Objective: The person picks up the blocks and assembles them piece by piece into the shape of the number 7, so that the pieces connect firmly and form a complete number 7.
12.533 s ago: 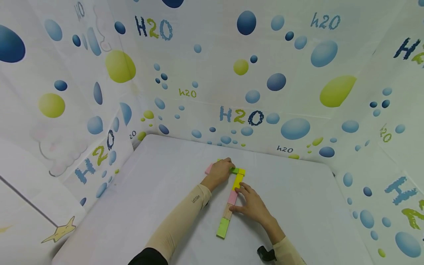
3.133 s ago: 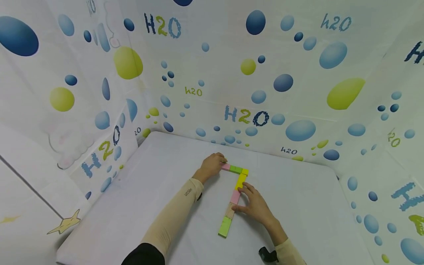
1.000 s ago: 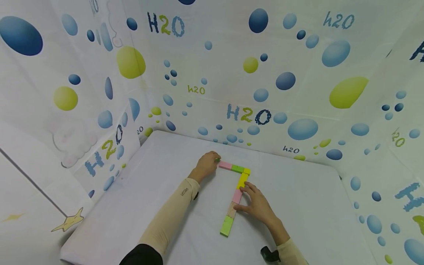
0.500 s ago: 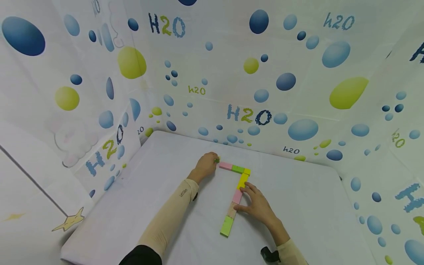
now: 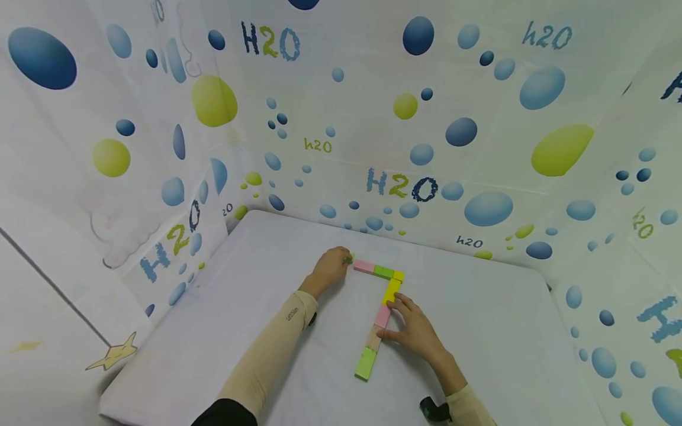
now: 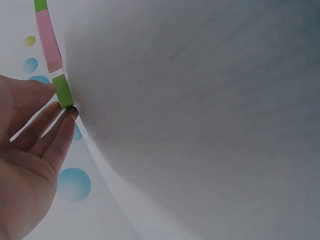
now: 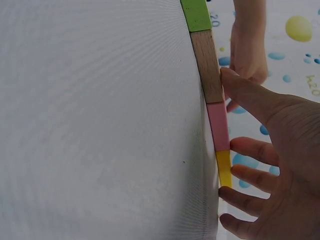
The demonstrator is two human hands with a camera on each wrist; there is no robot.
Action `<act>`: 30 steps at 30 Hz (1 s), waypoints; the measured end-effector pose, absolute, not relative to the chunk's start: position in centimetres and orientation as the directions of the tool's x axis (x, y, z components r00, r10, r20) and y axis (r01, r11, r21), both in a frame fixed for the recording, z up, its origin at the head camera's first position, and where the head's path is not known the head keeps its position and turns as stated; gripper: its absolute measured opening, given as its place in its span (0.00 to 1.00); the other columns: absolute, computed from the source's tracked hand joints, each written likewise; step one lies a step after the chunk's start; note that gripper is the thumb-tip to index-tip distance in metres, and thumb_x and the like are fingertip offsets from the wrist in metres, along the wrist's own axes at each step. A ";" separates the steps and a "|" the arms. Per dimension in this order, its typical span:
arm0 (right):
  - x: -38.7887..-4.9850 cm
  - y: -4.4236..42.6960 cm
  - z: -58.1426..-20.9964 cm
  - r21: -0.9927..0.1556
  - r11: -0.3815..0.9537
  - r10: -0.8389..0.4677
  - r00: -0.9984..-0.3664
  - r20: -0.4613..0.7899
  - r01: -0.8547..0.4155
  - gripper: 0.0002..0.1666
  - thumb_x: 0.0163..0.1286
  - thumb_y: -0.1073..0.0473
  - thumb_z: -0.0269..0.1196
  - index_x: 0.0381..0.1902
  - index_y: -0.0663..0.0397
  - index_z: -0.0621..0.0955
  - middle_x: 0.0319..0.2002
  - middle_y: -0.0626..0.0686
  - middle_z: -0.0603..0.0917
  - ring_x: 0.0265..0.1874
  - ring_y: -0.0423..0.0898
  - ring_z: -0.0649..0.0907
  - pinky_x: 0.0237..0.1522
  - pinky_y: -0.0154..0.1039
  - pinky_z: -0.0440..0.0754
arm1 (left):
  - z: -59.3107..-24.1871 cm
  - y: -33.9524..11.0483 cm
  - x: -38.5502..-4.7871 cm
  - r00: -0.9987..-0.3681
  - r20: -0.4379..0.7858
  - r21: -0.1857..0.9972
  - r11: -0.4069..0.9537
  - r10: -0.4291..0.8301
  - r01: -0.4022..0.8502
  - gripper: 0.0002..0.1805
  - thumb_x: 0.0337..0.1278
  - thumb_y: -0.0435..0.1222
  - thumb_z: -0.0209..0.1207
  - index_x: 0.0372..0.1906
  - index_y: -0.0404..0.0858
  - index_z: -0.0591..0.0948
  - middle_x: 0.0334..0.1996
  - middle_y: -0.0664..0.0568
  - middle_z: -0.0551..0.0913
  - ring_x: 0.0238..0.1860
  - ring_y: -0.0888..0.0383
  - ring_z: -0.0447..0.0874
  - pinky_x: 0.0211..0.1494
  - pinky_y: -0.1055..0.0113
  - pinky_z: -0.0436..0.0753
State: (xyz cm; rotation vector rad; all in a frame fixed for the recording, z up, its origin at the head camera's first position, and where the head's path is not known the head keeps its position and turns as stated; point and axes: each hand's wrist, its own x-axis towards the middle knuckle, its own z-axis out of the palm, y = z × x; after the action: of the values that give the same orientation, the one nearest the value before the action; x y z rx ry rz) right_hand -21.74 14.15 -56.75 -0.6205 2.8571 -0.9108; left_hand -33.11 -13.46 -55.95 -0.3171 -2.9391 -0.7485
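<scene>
On the white table, blocks lie end to end in an L. One leg has a lime green block [image 5: 365, 364], a plain wood block [image 5: 373, 337], a pink block [image 5: 382, 315] and a yellow block [image 5: 391, 291]; a small yellow block [image 5: 398, 276] forms the corner. From there a green block [image 5: 383, 272] and another pink block [image 5: 364, 266] run left. My left hand [image 5: 331, 268] pinches a separate green block [image 6: 63, 91], a small gap from that pink end. My right hand [image 5: 415, 329] rests along the long leg, thumb by the wood block, fingers spread beside the pink and yellow ones.
The white-covered table [image 5: 495, 355] reaches back to a curtain [image 5: 341, 106] printed with bubbles and "H2O", which also stands at both sides. A black wrist device [image 5: 434, 409] sits by my right sleeve [image 5: 467, 407].
Since 12.5 seconds ago a pink block has joined the short leg's left end. My left hand has moved left off the row, holding the green block. My right hand has stayed beside the long leg.
</scene>
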 end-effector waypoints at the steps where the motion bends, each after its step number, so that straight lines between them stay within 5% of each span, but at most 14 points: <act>1: -21.7 14.1 -56.7 -0.568 0.742 -0.401 -0.915 0.048 -0.355 0.50 0.53 0.34 0.79 0.69 0.52 0.80 0.78 0.58 0.67 0.74 0.63 0.70 0.70 0.64 0.72 | -56.0 -13.5 -33.1 -0.973 0.143 0.460 0.859 0.179 0.226 0.15 0.67 0.25 0.58 0.54 0.33 0.88 0.62 0.43 0.83 0.66 0.46 0.80 0.70 0.55 0.77; 30: -21.7 14.1 -56.7 -0.563 0.745 -0.401 -0.915 0.051 -0.358 0.51 0.53 0.33 0.79 0.69 0.53 0.79 0.77 0.58 0.68 0.74 0.63 0.70 0.70 0.63 0.72 | -55.9 -13.7 -32.2 -0.971 0.157 0.454 0.860 0.178 0.231 0.13 0.66 0.26 0.61 0.51 0.34 0.89 0.59 0.44 0.85 0.63 0.46 0.82 0.68 0.55 0.79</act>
State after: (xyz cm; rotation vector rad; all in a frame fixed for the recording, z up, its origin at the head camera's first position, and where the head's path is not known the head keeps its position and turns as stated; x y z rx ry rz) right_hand -21.65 14.14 -56.70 -0.6247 2.8656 -0.9014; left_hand -32.18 -13.68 -55.92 -0.3229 -2.9239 -0.7344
